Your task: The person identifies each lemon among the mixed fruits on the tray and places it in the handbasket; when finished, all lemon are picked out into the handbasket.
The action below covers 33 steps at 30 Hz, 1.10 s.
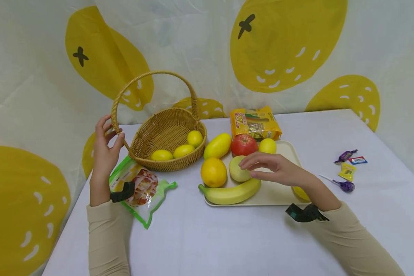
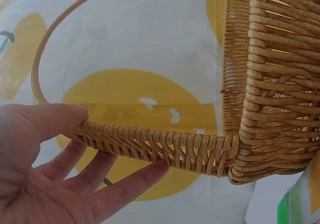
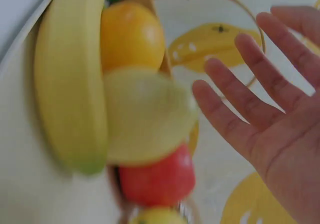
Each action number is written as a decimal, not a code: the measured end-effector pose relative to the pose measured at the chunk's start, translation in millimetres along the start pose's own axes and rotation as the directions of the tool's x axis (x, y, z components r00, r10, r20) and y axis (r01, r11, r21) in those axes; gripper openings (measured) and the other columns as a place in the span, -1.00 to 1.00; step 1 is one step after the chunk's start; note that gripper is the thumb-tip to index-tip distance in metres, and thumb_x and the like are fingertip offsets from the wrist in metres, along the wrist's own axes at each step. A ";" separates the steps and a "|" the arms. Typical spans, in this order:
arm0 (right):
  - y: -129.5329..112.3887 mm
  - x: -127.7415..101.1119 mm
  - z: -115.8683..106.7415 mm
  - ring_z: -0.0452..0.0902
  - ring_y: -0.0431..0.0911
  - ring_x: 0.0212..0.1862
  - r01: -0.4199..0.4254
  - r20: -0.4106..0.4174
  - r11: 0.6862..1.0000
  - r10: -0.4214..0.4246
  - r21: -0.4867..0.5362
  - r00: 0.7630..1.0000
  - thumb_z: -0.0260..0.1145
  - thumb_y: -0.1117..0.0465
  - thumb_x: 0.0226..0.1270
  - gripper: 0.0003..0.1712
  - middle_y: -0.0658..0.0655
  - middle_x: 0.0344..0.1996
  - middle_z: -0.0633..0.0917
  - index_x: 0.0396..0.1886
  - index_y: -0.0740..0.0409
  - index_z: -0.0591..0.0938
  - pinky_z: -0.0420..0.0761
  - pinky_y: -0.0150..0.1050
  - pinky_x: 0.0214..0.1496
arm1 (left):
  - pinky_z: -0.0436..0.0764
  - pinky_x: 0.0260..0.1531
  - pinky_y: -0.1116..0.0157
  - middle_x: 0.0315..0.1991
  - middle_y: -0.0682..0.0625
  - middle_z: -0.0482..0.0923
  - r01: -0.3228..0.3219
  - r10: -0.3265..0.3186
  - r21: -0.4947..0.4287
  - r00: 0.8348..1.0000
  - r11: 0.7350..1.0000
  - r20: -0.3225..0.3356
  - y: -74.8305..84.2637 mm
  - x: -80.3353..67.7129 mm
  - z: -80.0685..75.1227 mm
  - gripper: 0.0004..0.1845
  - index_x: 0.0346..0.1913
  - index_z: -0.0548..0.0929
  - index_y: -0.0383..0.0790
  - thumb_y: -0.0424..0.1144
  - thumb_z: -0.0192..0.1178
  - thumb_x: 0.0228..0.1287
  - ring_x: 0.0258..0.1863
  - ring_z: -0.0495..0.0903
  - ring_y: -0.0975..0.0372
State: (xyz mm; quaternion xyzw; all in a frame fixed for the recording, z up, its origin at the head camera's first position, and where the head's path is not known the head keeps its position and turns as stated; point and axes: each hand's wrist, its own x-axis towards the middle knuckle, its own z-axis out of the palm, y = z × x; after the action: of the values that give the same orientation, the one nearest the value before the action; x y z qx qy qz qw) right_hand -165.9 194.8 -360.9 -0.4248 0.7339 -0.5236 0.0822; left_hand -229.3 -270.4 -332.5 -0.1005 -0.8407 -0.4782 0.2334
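Note:
My left hand (image 1: pixel 105 151) pinches the side of the handle of a wicker basket (image 1: pixel 165 165), thumb on one face and fingers on the other. Three lemons (image 1: pixel 161 155) lie inside it. In the left wrist view the woven handle (image 2: pixel 150 136) runs past the thumb and fingers. My right hand (image 1: pixel 276 168) hovers over a tray (image 1: pixel 276 195), fingers extended and holding nothing. Nearest to it is a pale green round fruit (image 1: pixel 237 170). Around that fruit are an orange (image 1: pixel 214 172), a banana (image 1: pixel 232 193), a red fruit (image 1: pixel 243 145), a yellow mango (image 1: pixel 218 146) and a small yellow fruit (image 1: pixel 267 146).
A green-edged food bag (image 1: pixel 145 191) lies by the left wrist, in front of the basket. Behind the tray stands a yellow snack packet (image 1: pixel 255 122). Several wrapped sweets, among them a purple lollipop (image 1: pixel 347 186), lie at the right. Another yellow fruit (image 1: pixel 301 194) is partly hidden under the right forearm.

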 end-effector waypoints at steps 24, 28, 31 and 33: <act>27.4 -111.2 -80.5 0.31 -0.48 0.22 -0.409 0.081 0.882 0.436 -0.233 0.896 0.37 0.28 0.26 -0.42 -0.04 0.24 0.54 0.29 0.07 0.49 0.47 -0.39 0.12 | 0.50 -0.14 0.65 0.26 -0.22 0.34 -0.002 0.002 -0.008 1.000 1.000 0.018 1.3 -3.9 0.3 -0.34 0.48 0.10 -0.07 -0.46 0.05 0.42 0.22 0.44 -0.16; 33.6 -113.7 -81.4 0.32 -0.47 0.20 -0.373 0.127 0.902 0.405 -0.218 0.905 0.37 0.29 0.25 -0.42 -0.09 0.24 0.53 0.29 0.07 0.50 0.44 -0.46 0.14 | 0.49 -0.14 0.65 0.27 -0.21 0.33 0.006 -0.006 -0.006 1.000 1.000 0.019 2.3 -4.1 0.0 -0.35 0.48 0.10 -0.08 -0.45 0.04 0.43 0.23 0.43 -0.15; 38.1 -113.1 -81.5 0.37 -0.43 0.17 -0.354 0.150 0.908 0.391 -0.225 0.908 0.38 0.30 0.24 -0.44 -0.07 0.20 0.56 0.25 0.11 0.52 0.41 -0.52 0.16 | 0.49 -0.17 0.67 0.27 -0.20 0.33 0.012 -0.012 -0.010 1.000 1.000 0.021 3.6 -3.3 -0.3 -0.35 0.48 0.09 -0.08 -0.44 0.04 0.43 0.24 0.42 -0.15; 39.5 -111.9 -80.8 0.38 -0.42 0.16 -0.361 0.143 0.902 0.400 -0.238 0.905 0.40 0.28 0.22 -0.45 -0.03 0.19 0.57 0.23 0.11 0.53 0.40 -0.53 0.16 | 0.49 -0.17 0.67 0.28 -0.21 0.33 0.014 -0.014 -0.010 1.000 1.000 0.022 4.3 -2.8 -0.5 -0.35 0.48 0.09 -0.08 -0.44 0.04 0.43 0.24 0.42 -0.15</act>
State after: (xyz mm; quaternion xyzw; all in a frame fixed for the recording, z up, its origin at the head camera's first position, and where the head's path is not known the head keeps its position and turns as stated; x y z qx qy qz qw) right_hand -162.9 334.3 -394.9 -0.3266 0.8419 -0.3759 0.2079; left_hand -225.0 -268.4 -330.5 -0.1009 -0.8415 -0.4828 0.2204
